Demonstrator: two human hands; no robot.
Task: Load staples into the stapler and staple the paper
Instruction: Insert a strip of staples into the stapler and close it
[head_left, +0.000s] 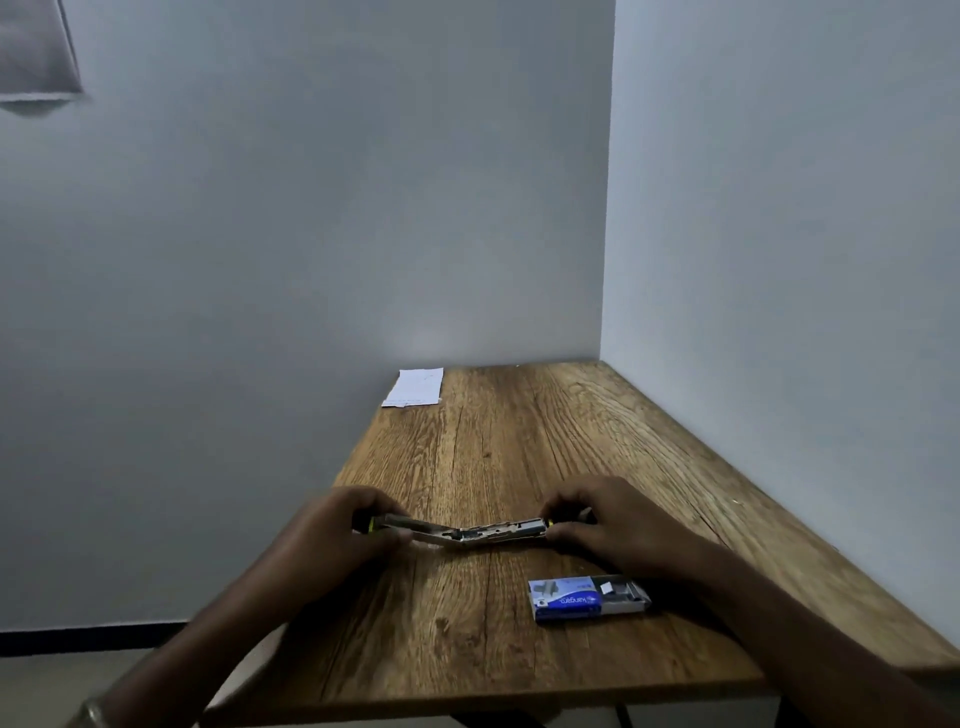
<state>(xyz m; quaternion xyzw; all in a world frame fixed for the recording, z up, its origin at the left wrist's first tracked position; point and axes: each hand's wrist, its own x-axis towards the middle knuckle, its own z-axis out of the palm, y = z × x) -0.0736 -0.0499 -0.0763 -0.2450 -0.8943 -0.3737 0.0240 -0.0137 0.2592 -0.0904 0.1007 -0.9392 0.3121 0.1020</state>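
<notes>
Both hands grip the stapler (462, 532), swung open flat at mid-table: left hand (332, 530) closed on one end, right hand (608, 525) on the other. The box (587, 600) lies nearby (drawer slid out); the paper (414, 387) sits far back. Letting go could snap the halves shut on fingers

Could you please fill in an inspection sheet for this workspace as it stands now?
Surface: wooden table, set into a wall corner.
Job's things: stapler swung open nearly flat, held at both ends; blue staple box with its tray slid partly out, near the right forearm; paper at the far left corner.
Clutter: nothing seen.
Grips: left hand grips the stapler's left end; right hand grips its right end.
Cables: nothing seen.
Surroundings: plain walls; grey cloth hanging top left.
</notes>
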